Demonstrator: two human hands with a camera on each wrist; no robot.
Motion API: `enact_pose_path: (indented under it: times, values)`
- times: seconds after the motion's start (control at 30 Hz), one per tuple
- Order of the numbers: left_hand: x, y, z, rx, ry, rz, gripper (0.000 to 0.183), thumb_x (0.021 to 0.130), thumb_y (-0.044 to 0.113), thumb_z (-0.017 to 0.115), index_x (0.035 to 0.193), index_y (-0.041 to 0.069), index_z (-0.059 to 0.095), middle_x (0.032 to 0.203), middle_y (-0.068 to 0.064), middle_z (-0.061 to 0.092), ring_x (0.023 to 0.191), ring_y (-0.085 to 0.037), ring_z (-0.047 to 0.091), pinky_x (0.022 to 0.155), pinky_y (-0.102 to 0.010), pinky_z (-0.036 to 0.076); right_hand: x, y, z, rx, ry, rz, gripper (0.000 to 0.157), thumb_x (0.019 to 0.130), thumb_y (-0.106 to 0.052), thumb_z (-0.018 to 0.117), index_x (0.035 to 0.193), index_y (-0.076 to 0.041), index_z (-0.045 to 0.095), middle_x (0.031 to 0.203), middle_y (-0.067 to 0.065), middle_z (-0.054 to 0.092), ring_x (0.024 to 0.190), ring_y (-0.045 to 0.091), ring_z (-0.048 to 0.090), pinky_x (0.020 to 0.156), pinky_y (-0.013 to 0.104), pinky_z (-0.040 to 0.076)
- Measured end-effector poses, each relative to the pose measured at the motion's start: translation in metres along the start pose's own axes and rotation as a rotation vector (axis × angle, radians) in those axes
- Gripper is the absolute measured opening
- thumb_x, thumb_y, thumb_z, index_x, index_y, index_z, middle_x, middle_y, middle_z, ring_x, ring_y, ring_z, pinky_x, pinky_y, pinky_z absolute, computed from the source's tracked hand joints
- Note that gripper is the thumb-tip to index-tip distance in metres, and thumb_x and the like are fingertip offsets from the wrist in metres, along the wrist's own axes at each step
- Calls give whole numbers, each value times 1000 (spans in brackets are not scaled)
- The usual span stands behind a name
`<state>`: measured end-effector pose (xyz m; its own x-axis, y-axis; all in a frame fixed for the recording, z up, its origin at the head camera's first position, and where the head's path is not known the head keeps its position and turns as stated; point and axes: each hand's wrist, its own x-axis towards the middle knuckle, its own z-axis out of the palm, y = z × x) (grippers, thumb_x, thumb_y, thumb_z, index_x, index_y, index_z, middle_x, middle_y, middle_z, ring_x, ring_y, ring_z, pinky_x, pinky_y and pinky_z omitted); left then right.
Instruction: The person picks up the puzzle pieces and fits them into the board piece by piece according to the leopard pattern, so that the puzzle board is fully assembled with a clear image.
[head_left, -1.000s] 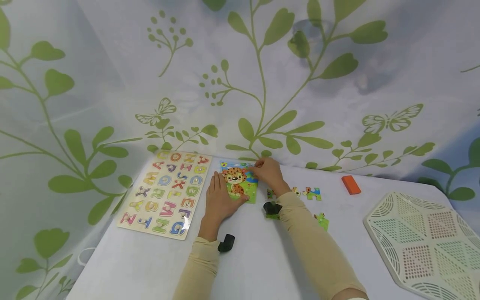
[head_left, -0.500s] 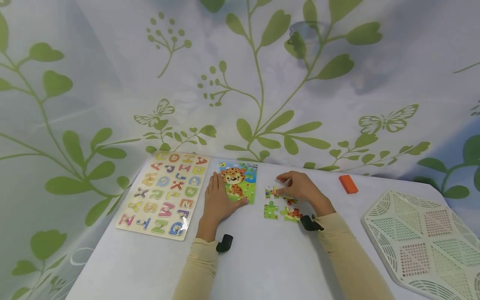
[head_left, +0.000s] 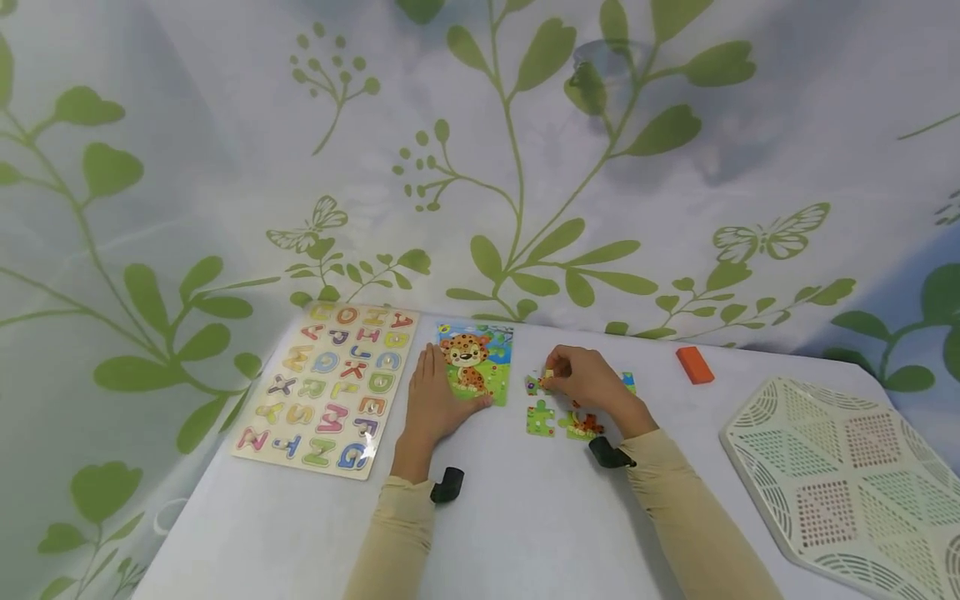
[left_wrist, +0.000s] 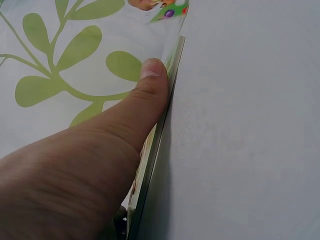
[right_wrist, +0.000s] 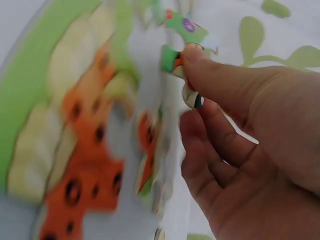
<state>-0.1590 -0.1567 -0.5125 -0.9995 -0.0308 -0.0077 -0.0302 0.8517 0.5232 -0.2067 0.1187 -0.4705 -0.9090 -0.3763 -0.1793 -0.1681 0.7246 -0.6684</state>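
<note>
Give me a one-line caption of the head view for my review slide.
Right hand pinching a jigsaw piece, left hand touching the leopard picture, alphabet board at left.

Left grip (head_left: pixel 437 404) straight-fingered, right grip (head_left: pixel 588 381) in a pinch

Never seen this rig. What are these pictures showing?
No machine here, just bare-handed human work. The wide view is shot from the head, looking down; the two close-ups are shot from the left and right wrists. The left hand rests against a leopard picture. The right hand pinches a puzzle piece. More loose pieces lie on the white table near that hand. A letter board lies at the left; an orange block and a white board full of small holes lie at the right.
</note>
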Motion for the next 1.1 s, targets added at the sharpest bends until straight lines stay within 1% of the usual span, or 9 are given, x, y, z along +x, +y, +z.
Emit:
enact_pose_path:
  times: [0.1, 0.2, 0.3, 0.43, 0.7, 0.77, 0.93, 1.0, 1.1]
  values:
    - [1, 1, -1, 10, 1, 9, 133, 75, 68, 79, 162, -4, 9, 170, -24, 11, 159, -39, 12, 127, -55, 21, 2, -6, 1, 50, 27, -20, 9, 98, -24, 70, 103, -18, 66, 102, 4, 70, 82, 15, 64, 60, 30, 51]
    - [1, 2, -2, 29, -11, -3, 134, 75, 69, 79, 162, -4, 7, 171, -24, 10, 159, -38, 12, 128, -53, 21, 6, -13, 6, 114, 40, -40, 14, 98, -26, 70, 109, -17, 69, 104, 5, 72, 81, 14, 69, 59, 31, 53]
    - [1, 2, -2, 13, -13, -9, 134, 75, 68, 80, 162, -4, 7, 170, -24, 10, 159, -38, 12, 128, -53, 21, 14, -20, 14, 171, 47, -46, 19, 97, -27, 71, 113, -15, 70, 102, 5, 74, 78, 12, 71, 66, 29, 55]
    - [1, 3, -1, -4, -8, -6, 135, 75, 68, 80, 162, -4, 7, 170, -24, 10, 159, -39, 12, 128, -54, 21, 24, -29, 28, 242, 56, -22, 22, 95, -28, 73, 112, -14, 73, 98, 3, 77, 76, 11, 72, 71, 30, 59]
    - [1, 1, -1, 12, -2, -6, 136, 75, 67, 80, 162, -5, 6, 170, -24, 11, 159, -38, 13, 128, -53, 22, 43, -54, 47, 263, 77, 22, 27, 93, -29, 76, 113, -11, 75, 98, 3, 79, 77, 11, 74, 84, 37, 59]
    - [2, 0, -1, 11, -5, -5, 136, 75, 67, 80, 162, -4, 5, 170, -24, 10, 159, -37, 13, 128, -53, 22, 49, -61, 51, 271, 80, 25, 27, 93, -28, 76, 113, -10, 76, 98, 5, 80, 77, 12, 75, 81, 36, 59]
    - [0, 0, -3, 12, -3, 9, 135, 75, 67, 81, 162, -5, 6, 170, -25, 12, 159, -38, 14, 127, -54, 24, 64, -77, 59, 287, 92, 22, 26, 92, -25, 77, 111, -8, 77, 99, 8, 80, 76, 11, 74, 71, 26, 59]
    - [-1, 0, -4, 11, -1, 14, 135, 75, 67, 81, 161, -6, 7, 170, -26, 12, 159, -39, 15, 127, -54, 24, 71, -82, 63, 281, 102, 23, 24, 91, -24, 78, 109, -8, 78, 97, 8, 80, 74, 9, 73, 71, 23, 58]
    - [-1, 1, -5, 14, -3, 13, 135, 75, 66, 81, 162, -6, 7, 170, -26, 12, 159, -38, 15, 127, -54, 24, 81, -88, 69, 274, 111, 27, 22, 91, -24, 78, 107, -9, 79, 95, 6, 80, 72, 8, 73, 71, 23, 58]
